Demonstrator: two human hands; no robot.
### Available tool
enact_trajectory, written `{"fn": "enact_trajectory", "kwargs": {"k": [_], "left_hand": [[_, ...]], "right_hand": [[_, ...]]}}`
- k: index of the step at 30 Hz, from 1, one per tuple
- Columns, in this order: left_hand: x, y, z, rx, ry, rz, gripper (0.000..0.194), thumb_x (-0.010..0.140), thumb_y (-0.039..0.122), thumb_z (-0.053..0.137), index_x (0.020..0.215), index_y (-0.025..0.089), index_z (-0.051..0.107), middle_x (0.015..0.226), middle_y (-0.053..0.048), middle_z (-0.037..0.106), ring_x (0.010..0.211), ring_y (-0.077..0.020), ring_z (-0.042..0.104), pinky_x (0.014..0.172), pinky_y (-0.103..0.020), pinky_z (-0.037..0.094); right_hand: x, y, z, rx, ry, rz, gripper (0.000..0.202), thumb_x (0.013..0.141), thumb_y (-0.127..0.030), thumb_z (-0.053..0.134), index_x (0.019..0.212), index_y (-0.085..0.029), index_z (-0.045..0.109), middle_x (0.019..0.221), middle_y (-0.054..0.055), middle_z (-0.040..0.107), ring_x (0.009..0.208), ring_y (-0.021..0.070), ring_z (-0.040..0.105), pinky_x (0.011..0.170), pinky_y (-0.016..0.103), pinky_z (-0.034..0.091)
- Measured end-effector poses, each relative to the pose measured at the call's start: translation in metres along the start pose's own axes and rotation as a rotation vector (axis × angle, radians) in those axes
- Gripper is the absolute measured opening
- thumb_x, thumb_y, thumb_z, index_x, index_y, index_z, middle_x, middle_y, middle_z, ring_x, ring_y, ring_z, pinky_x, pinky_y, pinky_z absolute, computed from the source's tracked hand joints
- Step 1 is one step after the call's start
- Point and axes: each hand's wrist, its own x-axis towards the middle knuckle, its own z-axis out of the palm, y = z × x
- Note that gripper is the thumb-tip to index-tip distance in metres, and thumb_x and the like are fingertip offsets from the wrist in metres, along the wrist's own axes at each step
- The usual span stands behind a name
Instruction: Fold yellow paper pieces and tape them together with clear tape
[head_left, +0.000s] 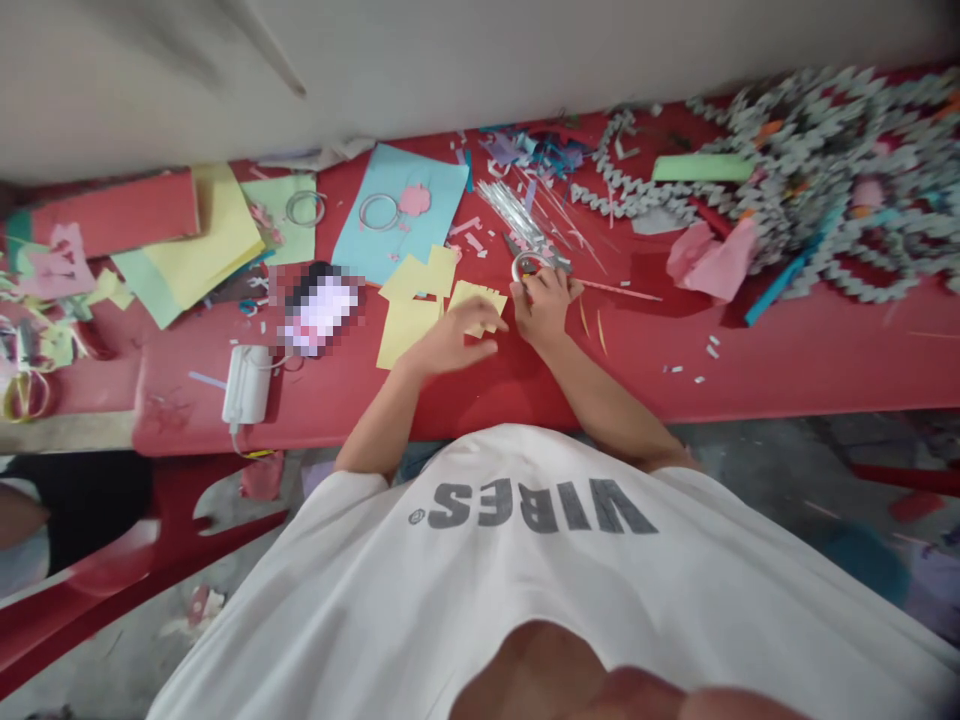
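Note:
Near the middle of the red table point(750, 360), my left hand point(450, 338) reaches over cut yellow paper pieces point(409, 325), its fingers spread and thumb apart. It seems to hold nothing. Just to the right, my right hand point(546, 303) has its fingers curled on a whitish ring point(523, 258), which the fingers partly cover; whether it is a tape roll or a handle is unclear. Beside that hand a thin pink striped stick point(622, 291) points right. Behind it lie silvery strips point(514, 215) in a bundle, and a grey pointed tool, partly hidden.
Blue paper point(442, 190) carries a wire ring point(379, 211) and a pink paper flower point(415, 199). Left are a phone point(322, 310), a white power bank point(247, 384) and coloured sheets point(206, 240). Grey folded-paper garlands point(795, 190) and crumpled pink paper point(712, 258) pile up right.

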Motion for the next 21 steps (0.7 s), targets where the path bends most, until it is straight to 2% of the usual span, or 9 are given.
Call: {"fn": "enact_trajectory", "kwargs": {"k": [2, 4, 5, 7, 9, 11, 13, 17, 21], "left_hand": [[-0.026, 0.02, 0.024, -0.282, -0.361, 0.107, 0.027, 0.095, 0.038, 0.066, 0.119, 0.025, 0.071, 0.123, -0.011, 0.066, 0.117, -0.026, 0.063, 0.109, -0.042, 0.048], [-0.055, 0.03, 0.051, -0.506, -0.615, 0.144, 0.037, 0.091, 0.046, 0.073, 0.12, 0.023, 0.072, 0.126, -0.014, 0.067, 0.12, -0.0288, 0.062, 0.111, -0.044, 0.046], [-0.068, 0.033, 0.064, -0.593, -0.649, 0.119, 0.04, 0.091, 0.05, 0.073, 0.121, 0.023, 0.073, 0.13, -0.015, 0.066, 0.125, -0.0304, 0.06, 0.115, -0.046, 0.043], [-0.088, 0.033, 0.084, -0.66, -0.593, 0.025, 0.043, 0.095, 0.058, 0.066, 0.118, 0.022, 0.073, 0.127, -0.016, 0.066, 0.126, -0.0313, 0.057, 0.115, -0.048, 0.042], [-0.099, 0.033, 0.093, -0.64, -0.585, 0.014, 0.042, 0.095, 0.059, 0.063, 0.105, 0.02, 0.075, 0.105, -0.015, 0.07, 0.106, -0.0282, 0.063, 0.103, -0.044, 0.049], [-0.101, 0.037, 0.091, -0.616, -0.593, 0.02, 0.044, 0.101, 0.058, 0.053, 0.095, 0.02, 0.074, 0.094, -0.014, 0.07, 0.092, -0.0244, 0.064, 0.092, -0.039, 0.052], [-0.099, 0.044, 0.081, -0.577, -0.607, 0.03, 0.045, 0.102, 0.058, 0.049, 0.092, 0.02, 0.073, 0.093, -0.013, 0.07, 0.089, -0.0238, 0.065, 0.085, -0.036, 0.052], [-0.095, 0.057, 0.046, -0.495, -0.656, 0.058, 0.044, 0.102, 0.057, 0.05, 0.093, 0.02, 0.072, 0.088, -0.012, 0.068, 0.083, -0.0236, 0.062, 0.078, -0.035, 0.05], [-0.095, 0.062, 0.01, -0.495, -0.694, 0.088, 0.043, 0.102, 0.054, 0.05, 0.086, 0.019, 0.069, 0.082, -0.01, 0.065, 0.079, -0.0219, 0.059, 0.079, -0.034, 0.05]], "right_hand": [[-0.001, 0.001, -0.001, 0.02, 0.02, 0.01, 0.05, 0.113, -0.047, 0.027, 0.1, -0.019, 0.068, 0.111, 0.012, 0.062, 0.111, 0.0315, 0.054, 0.097, 0.049, 0.025], [-0.001, 0.001, -0.001, 0.056, 0.031, 0.008, 0.05, 0.112, -0.046, 0.027, 0.099, -0.02, 0.068, 0.109, 0.012, 0.063, 0.109, 0.0324, 0.056, 0.098, 0.049, 0.027], [0.0, 0.001, -0.001, 0.074, 0.033, 0.003, 0.05, 0.112, -0.046, 0.027, 0.097, -0.02, 0.067, 0.108, 0.011, 0.063, 0.108, 0.0327, 0.056, 0.098, 0.05, 0.027], [0.001, 0.0, -0.001, 0.097, 0.038, -0.011, 0.05, 0.111, -0.047, 0.028, 0.094, -0.021, 0.067, 0.105, 0.01, 0.064, 0.106, 0.0328, 0.058, 0.097, 0.05, 0.028], [0.003, -0.002, -0.001, 0.108, 0.053, -0.031, 0.049, 0.111, -0.047, 0.029, 0.091, -0.021, 0.067, 0.103, 0.009, 0.064, 0.105, 0.0318, 0.058, 0.097, 0.049, 0.029], [0.003, -0.004, -0.002, 0.114, 0.068, -0.055, 0.047, 0.109, -0.048, 0.032, 0.09, -0.022, 0.067, 0.1, 0.009, 0.065, 0.102, 0.0307, 0.059, 0.097, 0.049, 0.029], [0.003, -0.006, -0.004, 0.114, 0.081, -0.079, 0.045, 0.109, -0.045, 0.034, 0.088, -0.022, 0.067, 0.097, 0.009, 0.065, 0.101, 0.0303, 0.059, 0.096, 0.048, 0.029], [-0.001, -0.008, -0.008, 0.105, 0.085, -0.139, 0.042, 0.107, -0.043, 0.039, 0.081, -0.023, 0.066, 0.093, 0.008, 0.066, 0.098, 0.0298, 0.058, 0.094, 0.047, 0.03], [-0.002, -0.008, -0.007, 0.088, 0.065, -0.178, 0.038, 0.106, -0.041, 0.042, 0.085, -0.023, 0.068, 0.096, 0.009, 0.067, 0.099, 0.0297, 0.058, 0.095, 0.047, 0.029]]}}
